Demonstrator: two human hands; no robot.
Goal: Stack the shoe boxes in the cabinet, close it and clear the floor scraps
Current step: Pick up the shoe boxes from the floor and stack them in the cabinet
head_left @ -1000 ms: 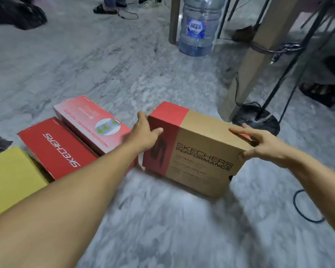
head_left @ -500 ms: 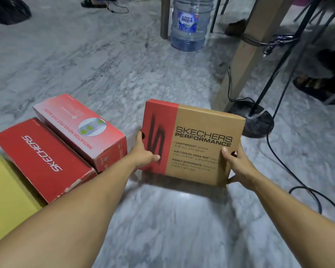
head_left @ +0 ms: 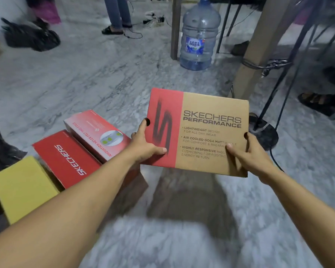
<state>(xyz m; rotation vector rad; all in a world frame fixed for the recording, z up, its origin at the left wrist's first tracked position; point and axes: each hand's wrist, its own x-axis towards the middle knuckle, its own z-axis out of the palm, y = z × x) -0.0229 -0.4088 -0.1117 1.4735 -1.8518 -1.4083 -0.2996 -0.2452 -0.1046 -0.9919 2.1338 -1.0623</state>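
A brown and red Skechers Performance shoe box (head_left: pixel 207 130) is held up off the marble floor, its printed face tilted toward me. My left hand (head_left: pixel 145 147) grips its red left end and my right hand (head_left: pixel 248 153) grips its brown right end. On the floor to the left lie three more boxes side by side: a pale red box (head_left: pixel 97 132), a red Skechers box (head_left: pixel 66 157) and a yellow box (head_left: pixel 21 186). No cabinet is in view.
A large water bottle (head_left: pixel 199 35) stands beside a wooden table leg (head_left: pixel 259 51). A stand's black round base (head_left: pixel 265 134) and a cable (head_left: pixel 277 161) lie at right. Black bags (head_left: pixel 31 37) sit far left. A person's legs (head_left: pixel 118 14) stand at the back.
Both hands have lifted the brown and red box off the floor and tipped its printed face up toward me. The three boxes at left have not moved.
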